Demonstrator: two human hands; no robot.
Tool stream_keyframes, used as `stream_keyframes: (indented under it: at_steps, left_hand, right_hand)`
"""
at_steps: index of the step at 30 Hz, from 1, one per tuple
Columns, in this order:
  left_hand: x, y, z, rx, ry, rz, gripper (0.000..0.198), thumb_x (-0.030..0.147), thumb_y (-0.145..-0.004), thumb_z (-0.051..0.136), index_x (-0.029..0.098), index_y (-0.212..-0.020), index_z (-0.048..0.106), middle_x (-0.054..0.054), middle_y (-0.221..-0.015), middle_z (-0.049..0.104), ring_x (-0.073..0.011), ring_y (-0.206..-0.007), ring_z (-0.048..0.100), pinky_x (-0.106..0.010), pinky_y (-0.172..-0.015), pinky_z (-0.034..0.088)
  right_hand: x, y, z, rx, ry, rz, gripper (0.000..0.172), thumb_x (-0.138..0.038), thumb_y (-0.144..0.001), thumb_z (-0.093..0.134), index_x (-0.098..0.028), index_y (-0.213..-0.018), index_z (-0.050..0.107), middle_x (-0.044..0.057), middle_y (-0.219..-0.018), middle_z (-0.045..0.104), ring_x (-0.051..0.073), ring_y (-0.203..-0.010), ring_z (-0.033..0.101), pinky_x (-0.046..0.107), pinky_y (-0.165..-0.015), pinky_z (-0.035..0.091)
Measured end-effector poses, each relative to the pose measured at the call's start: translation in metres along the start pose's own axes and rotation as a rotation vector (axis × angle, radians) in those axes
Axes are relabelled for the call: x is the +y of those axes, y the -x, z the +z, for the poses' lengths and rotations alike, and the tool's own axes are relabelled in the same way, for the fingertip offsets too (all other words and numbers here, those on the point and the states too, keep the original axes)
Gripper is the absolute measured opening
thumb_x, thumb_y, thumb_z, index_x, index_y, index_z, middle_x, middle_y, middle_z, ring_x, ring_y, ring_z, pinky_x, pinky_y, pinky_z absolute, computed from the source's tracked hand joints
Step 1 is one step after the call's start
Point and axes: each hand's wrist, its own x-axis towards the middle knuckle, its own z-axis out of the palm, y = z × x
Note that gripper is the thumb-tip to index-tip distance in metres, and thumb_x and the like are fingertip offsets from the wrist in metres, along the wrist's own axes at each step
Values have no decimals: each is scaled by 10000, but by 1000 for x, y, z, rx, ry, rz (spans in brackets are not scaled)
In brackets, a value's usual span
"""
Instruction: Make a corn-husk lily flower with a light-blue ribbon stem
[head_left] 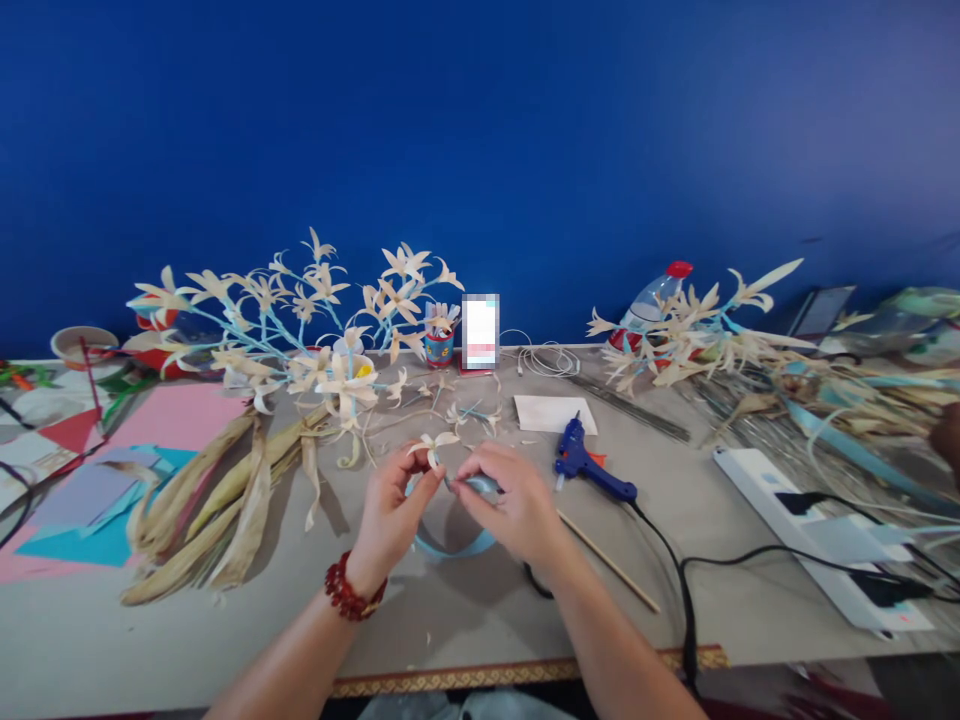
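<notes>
Pinched in the fingers of my left hand (405, 490) is a small cream husk flower (433, 445), petals up. My right hand (506, 490) is closed close beside it, thumb and finger together on a light blue ribbon (457, 548). That ribbon loops down below both hands toward the table; its end at the flower's base is hidden by my fingers. A blue glue gun (585, 460) lies right of my right hand, near a white card (553, 413). Nearer to me is a thin wooden stick (611, 565).
Husk flower branches (292, 310) stand at the back left, more flowers (697, 320) at the right. Dried husks (225, 500) and coloured paper (97, 500) lie left. A white power strip (817, 545) with black cables is at right. A phone (481, 332) stands by the wall.
</notes>
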Motion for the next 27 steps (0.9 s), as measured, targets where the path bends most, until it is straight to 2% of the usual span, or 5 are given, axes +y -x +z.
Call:
stream_keyframes:
  at_steps: [7,13,18,22,27]
  left_hand:
    - [-2,-2,2,-8,-29,24,105,240,-821,653,178,-739,630,-11,-767,545,-159,-735,479,-240,-697,385]
    - [-2,-1,5,23,-16,2,99,242,-804,673,180,-744,623,3,-753,549,-152,-727,498,-237,-698,401]
    - [-8,-2,6,45,170,-97,70,221,-775,706,182,-778,648,10,-769,574,-140,-746,514,-232,-727,417]
    - [-12,-3,5,55,252,-142,71,209,-771,715,181,-804,660,11,-782,583,-132,-763,519,-230,-746,421]
    - [-10,-2,3,31,188,-74,65,192,-797,693,187,-769,635,19,-781,558,-126,-761,498,-224,-740,403]
  right_hand:
    - [-3,2,-4,-32,119,14,129,-97,-804,594,-225,-792,601,18,-785,592,174,-706,574,259,-625,383]
    - [-2,4,4,-33,179,-117,179,-54,-807,513,-220,-846,569,73,-941,654,220,-876,605,312,-757,439]
    - [-2,6,10,-21,245,-194,177,-63,-842,474,-222,-867,548,83,-936,680,224,-870,609,324,-762,453]
    - [-1,4,10,29,186,-239,172,-51,-801,508,-216,-835,540,71,-901,669,213,-845,600,317,-755,465]
    - [2,3,11,70,120,-255,158,-62,-811,521,-214,-828,557,65,-883,657,202,-829,599,308,-745,470]
